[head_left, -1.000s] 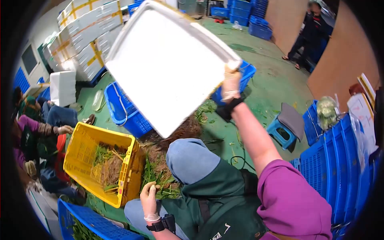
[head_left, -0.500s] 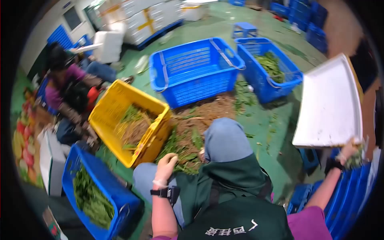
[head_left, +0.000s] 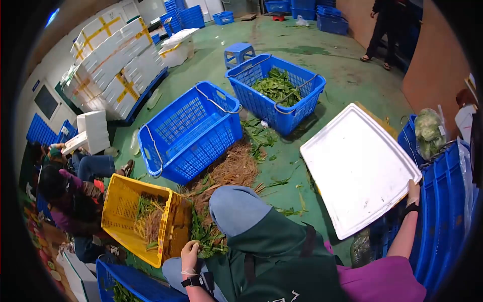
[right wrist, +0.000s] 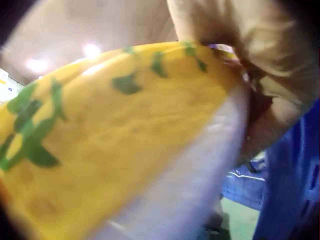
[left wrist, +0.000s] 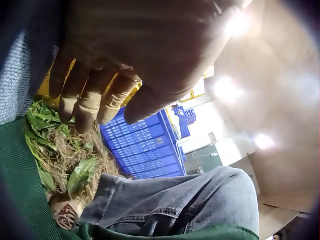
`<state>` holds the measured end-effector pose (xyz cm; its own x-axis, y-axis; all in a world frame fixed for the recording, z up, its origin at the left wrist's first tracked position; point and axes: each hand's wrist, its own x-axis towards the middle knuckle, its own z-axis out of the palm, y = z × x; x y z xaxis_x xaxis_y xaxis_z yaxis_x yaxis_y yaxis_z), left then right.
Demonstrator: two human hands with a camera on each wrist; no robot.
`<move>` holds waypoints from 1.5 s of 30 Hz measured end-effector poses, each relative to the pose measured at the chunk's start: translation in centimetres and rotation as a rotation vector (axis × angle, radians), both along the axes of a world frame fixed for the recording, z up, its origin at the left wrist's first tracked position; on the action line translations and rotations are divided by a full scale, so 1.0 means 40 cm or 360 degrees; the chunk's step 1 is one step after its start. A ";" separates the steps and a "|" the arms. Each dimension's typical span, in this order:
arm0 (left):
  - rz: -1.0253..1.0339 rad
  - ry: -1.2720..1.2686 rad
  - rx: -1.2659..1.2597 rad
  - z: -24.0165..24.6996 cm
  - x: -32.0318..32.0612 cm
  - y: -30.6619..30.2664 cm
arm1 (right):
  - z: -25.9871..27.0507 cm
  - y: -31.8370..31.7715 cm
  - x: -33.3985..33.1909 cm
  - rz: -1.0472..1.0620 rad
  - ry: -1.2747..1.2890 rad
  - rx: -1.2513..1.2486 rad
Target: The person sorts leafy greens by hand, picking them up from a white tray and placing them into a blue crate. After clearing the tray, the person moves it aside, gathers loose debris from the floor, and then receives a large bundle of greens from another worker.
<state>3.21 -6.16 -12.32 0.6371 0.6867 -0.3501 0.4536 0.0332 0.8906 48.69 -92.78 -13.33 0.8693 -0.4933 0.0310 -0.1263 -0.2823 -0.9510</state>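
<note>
My right hand (head_left: pixel 413 192), in a pale glove, grips the corner of a large white foam box lid (head_left: pixel 359 171) on the right side. Its pale inner face is turned up in the head view. In the right wrist view, yellow tape with green leaf prints (right wrist: pixel 135 105) covers part of the lid, and the thumb and fingers pinch its edge. My left hand (head_left: pixel 190 255), gloved too, hangs by my knee with fingers loosely bent and nothing in them. Beyond it lie leafy greens with roots (left wrist: pixel 75 155) on the floor.
A yellow crate (head_left: pixel 166 221) with plant scraps tilts at the left. Ahead stand a blue basket (head_left: pixel 196 158) and another blue basket (head_left: pixel 302 113) holding greens. Blue crates (head_left: pixel 437 201) line the right side. A person sits at the left; another stands at the back right.
My right hand has swung the foam lid from high in front of me over to the right and lowered it. The left hand stays by the knee. The head view has turned and shifted.
</note>
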 end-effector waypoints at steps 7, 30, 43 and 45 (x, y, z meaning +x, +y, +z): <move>0.0013 0.0019 -0.0031 0.006 0.003 0.001 | -0.057 -0.050 0.021 -0.0148 0.0666 -0.0392; 0.0117 0.0605 0.0454 0.065 -0.004 -0.128 | 0.107 1.882 0.387 0.1764 -0.0417 -0.0206; 0.0270 0.0450 0.0013 0.075 -0.018 -0.123 | 0.160 2.211 0.432 0.1467 -0.0053 -0.1463; 0.0200 0.0372 0.0081 0.085 0.033 -0.074 | 0.160 2.178 0.426 0.1765 -0.0018 -0.1371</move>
<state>4.55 -9.12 -8.93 0.4517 0.7756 -0.4409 0.6425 0.0601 0.7640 65.74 -5.66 -6.93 0.7866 0.6171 -0.0223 0.5497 -0.7161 -0.4301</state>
